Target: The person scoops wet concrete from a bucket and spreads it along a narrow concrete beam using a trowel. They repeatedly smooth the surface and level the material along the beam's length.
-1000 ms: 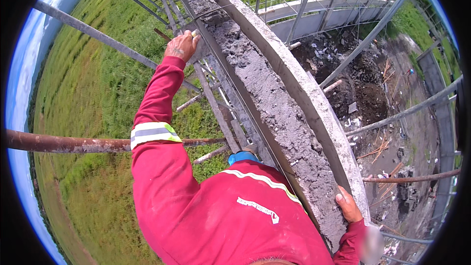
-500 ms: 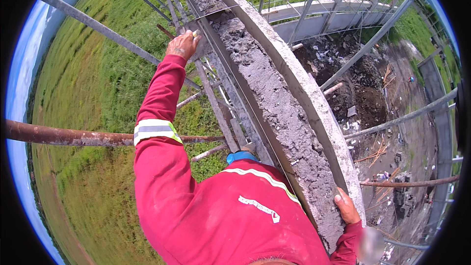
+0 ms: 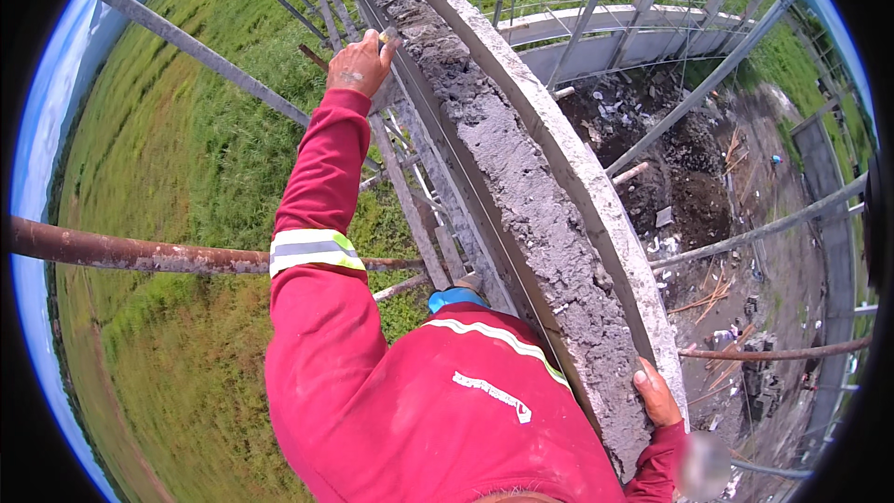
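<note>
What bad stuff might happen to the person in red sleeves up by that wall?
They could lose balance: the wall stands high above the grass, and the right hand rests on it.

The small object in the left hand, partly hidden, might slip and fall.

The rough concrete could scrape those bare hands.

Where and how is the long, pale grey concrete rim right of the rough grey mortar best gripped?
Probably by the top edge of the long, pale grey concrete rim, just ahead of the right hand, coming from above: it is narrow and stands above the rough grey mortar, leaving its inner face bare to press against.
</note>
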Available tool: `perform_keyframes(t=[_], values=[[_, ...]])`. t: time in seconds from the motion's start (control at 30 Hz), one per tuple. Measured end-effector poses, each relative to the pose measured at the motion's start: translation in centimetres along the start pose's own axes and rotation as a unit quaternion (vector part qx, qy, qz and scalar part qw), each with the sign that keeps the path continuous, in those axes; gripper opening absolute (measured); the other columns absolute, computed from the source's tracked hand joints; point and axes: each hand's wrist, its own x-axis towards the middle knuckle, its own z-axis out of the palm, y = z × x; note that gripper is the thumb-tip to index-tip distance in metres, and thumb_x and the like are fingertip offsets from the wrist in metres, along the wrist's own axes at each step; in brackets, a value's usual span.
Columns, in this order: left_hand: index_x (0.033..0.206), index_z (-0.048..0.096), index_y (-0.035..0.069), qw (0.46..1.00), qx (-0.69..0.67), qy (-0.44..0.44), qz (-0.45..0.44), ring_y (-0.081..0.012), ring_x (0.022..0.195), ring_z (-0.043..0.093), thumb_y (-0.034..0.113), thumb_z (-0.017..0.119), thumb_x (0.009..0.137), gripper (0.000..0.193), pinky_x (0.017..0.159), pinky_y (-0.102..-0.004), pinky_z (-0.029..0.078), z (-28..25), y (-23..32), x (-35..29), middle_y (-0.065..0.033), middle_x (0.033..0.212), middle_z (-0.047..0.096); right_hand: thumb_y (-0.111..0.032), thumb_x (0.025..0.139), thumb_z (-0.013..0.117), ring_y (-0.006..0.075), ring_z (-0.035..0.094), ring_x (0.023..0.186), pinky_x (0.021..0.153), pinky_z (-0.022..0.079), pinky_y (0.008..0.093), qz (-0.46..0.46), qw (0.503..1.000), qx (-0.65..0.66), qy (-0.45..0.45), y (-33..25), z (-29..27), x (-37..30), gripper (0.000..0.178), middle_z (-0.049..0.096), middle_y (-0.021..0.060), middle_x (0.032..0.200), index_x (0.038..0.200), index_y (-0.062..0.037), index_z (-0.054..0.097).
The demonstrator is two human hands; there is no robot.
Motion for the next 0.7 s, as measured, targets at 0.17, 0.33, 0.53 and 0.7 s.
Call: perform_keyframes(t=[0.17,0.33,0.53,0.7], values=[[0.114,0.064,0.004,0.995,0.038,-0.092,-0.025,-0.0402,0.104,0.067,0.053,0.050,0.098,0.053,0.091,-0.0512,0.051,-0.9,-2.0,3.6,-0.0266,0.103,0.070,-0.057,0.098,0.050,0.0247,0.050,0.130,0.112,0.033,0.0343,0.007,1.000,0.009,-0.003,0.0,-0.1,0.0,0.076,0.057,0.0172,0.137,0.139,0.0062,0.050],[0.106,0.063,0.002,0.968,-0.025,-0.227,0.108,-0.0432,0.097,0.065,0.059,0.051,0.097,0.060,0.085,-0.0518,0.049,-5.0,-2.8,2.2,-0.0251,0.097,0.068,-0.057,0.097,0.051,0.0244,0.050,0.131,0.112,0.033,0.0343,0.024,1.000,-0.002,0.004,-0.7,-0.2,-0.1,0.076,0.057,0.0167,0.138,0.140,0.0058,0.049],[0.098,0.056,-0.001,0.986,-0.059,-0.012,0.156,-0.0450,0.080,0.063,0.052,0.050,0.101,0.053,0.073,-0.0539,0.047,-7.6,-0.5,-2.7,-0.0258,0.077,0.063,-0.056,0.097,0.052,0.0248,0.050,0.132,0.112,0.033,0.0347,0.011,1.000,0.005,0.005,-1.1,0.0,0.0,0.076,0.057,0.0172,0.138,0.140,0.0060,0.049],[0.097,0.055,0.002,0.988,-0.063,-0.007,0.143,-0.0451,0.080,0.066,0.050,0.051,0.100,0.048,0.070,-0.0527,0.051,-6.1,1.0,-5.8,-0.0243,0.083,0.068,-0.056,0.097,0.052,0.0247,0.049,0.132,0.112,0.033,0.0351,0.000,1.000,-0.005,0.003,-0.8,-0.1,0.0,0.076,0.057,0.0172,0.139,0.140,0.0060,0.049]])
